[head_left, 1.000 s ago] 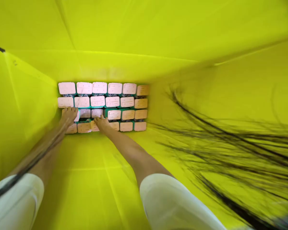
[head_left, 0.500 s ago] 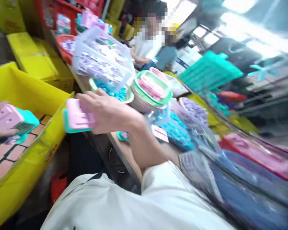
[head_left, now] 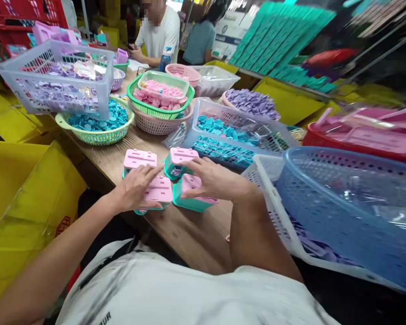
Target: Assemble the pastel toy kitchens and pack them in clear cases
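Observation:
Several small boxes with pink tops and teal bases stand close together on the wooden table. My left hand (head_left: 133,188) lies over the near-left pink-and-teal box (head_left: 159,189), thumb on its near side and fingers along its far side. Opposite, my right hand (head_left: 219,178) spans the near-right pink-and-teal box (head_left: 192,204), which sits at a slight angle; the hand covers part of its top. Behind them stand the far-left box (head_left: 140,158) and the far-right box (head_left: 181,157). My right fingertips are close to the far-right box; I cannot tell whether they touch it.
A yellow carton (head_left: 27,212) stands left of the table (head_left: 186,243). Further back are a green basket (head_left: 101,137) of teal parts and a clear crate (head_left: 13,81) of lilac parts. At right sit a teal-filled crate (head_left: 257,135) and a blue basket (head_left: 311,198). A person (head_left: 164,34) sits across.
Both hands have moved right from the yellow carton to the boxes on the table. Earlier, each hand held a pink-and-teal box at the carton. The view has turned right.

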`<action>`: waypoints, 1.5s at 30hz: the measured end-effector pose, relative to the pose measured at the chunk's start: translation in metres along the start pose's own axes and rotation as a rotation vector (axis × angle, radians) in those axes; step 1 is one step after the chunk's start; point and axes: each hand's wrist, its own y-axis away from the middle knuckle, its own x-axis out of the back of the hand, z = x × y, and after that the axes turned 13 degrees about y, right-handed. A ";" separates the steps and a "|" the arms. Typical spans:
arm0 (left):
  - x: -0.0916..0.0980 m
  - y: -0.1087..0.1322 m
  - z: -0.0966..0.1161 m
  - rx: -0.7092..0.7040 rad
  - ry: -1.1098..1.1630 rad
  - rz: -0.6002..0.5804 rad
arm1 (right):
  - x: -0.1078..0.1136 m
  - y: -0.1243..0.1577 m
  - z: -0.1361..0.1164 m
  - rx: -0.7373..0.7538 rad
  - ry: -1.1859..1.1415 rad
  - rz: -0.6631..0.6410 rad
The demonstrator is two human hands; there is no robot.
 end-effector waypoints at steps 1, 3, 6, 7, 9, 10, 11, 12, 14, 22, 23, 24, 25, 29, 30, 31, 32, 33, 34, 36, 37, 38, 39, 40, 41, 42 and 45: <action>0.000 0.001 -0.007 -0.017 0.017 0.075 | -0.001 -0.006 -0.001 0.075 -0.029 0.033; 0.003 0.006 -0.021 0.009 -0.004 0.213 | 0.000 -0.019 -0.011 0.205 -0.066 0.008; 0.005 0.014 -0.040 0.104 -0.122 0.239 | 0.003 -0.037 -0.037 0.279 -0.040 -0.060; 0.005 0.016 -0.044 0.125 -0.156 0.210 | 0.004 -0.041 -0.044 0.284 -0.021 -0.091; 0.006 0.018 -0.051 0.158 -0.210 0.167 | 0.006 -0.044 -0.050 0.274 0.022 -0.156; 0.007 0.018 -0.054 0.168 -0.232 0.162 | 0.007 -0.043 -0.049 0.257 0.047 -0.183; 0.008 0.018 -0.056 0.170 -0.246 0.160 | 0.008 -0.043 -0.045 0.229 0.081 -0.204; 0.011 0.018 -0.058 0.164 -0.248 0.156 | 0.008 -0.042 -0.040 0.189 0.119 -0.215; 0.018 0.019 -0.064 0.142 -0.221 0.154 | 0.008 -0.041 -0.028 0.116 0.178 -0.214; 0.025 0.018 -0.068 0.116 -0.114 0.186 | -0.005 -0.050 -0.022 0.035 0.110 -0.022; 0.023 0.016 -0.065 0.112 -0.120 0.188 | -0.005 -0.048 -0.018 0.028 0.076 0.017; 0.022 0.013 -0.062 0.114 -0.134 0.189 | -0.003 -0.044 -0.011 0.010 0.040 0.059; 0.020 0.010 -0.058 0.122 -0.153 0.189 | -0.001 -0.039 -0.002 -0.019 0.007 0.090; 0.019 -0.015 -0.039 0.153 -0.208 0.154 | 0.010 -0.011 0.042 -0.138 -0.047 0.000; 0.019 -0.024 -0.033 0.133 -0.209 0.129 | 0.012 -0.004 0.050 -0.144 -0.057 -0.054; 0.019 -0.035 -0.028 0.097 -0.204 0.102 | 0.013 0.001 0.055 -0.140 -0.069 -0.096; 0.018 -0.046 -0.023 0.049 -0.193 0.071 | 0.014 0.005 0.057 -0.129 -0.080 -0.118; 0.017 -0.057 -0.019 -0.005 -0.179 0.037 | 0.013 0.008 0.057 -0.119 -0.086 -0.129; 0.016 -0.068 -0.016 -0.056 -0.161 0.000 | 0.012 0.009 0.055 -0.117 -0.084 -0.137; 0.011 -0.084 -0.015 -0.141 -0.114 -0.092 | 0.008 0.010 0.045 -0.147 -0.063 -0.169; 0.008 -0.088 -0.017 -0.162 -0.091 -0.142 | 0.006 0.011 0.039 -0.195 -0.058 -0.190; 0.004 -0.092 -0.019 -0.172 -0.070 -0.184 | 0.005 0.011 0.034 -0.276 -0.060 -0.216; 0.001 -0.093 -0.023 -0.174 -0.051 -0.212 | 0.004 0.013 0.029 -0.389 -0.066 -0.245; -0.002 -0.093 -0.027 -0.172 -0.036 -0.222 | 0.003 0.016 0.026 -0.524 -0.073 -0.273; -0.005 -0.093 -0.031 -0.172 -0.026 -0.220 | 0.003 0.021 0.023 -0.660 -0.075 -0.294; -0.008 -0.092 -0.035 -0.175 -0.024 -0.211 | 0.002 0.027 0.020 -0.756 -0.074 -0.303; -0.013 -0.088 -0.041 -0.202 -0.041 -0.177 | -0.002 0.046 0.014 -0.579 -0.093 -0.224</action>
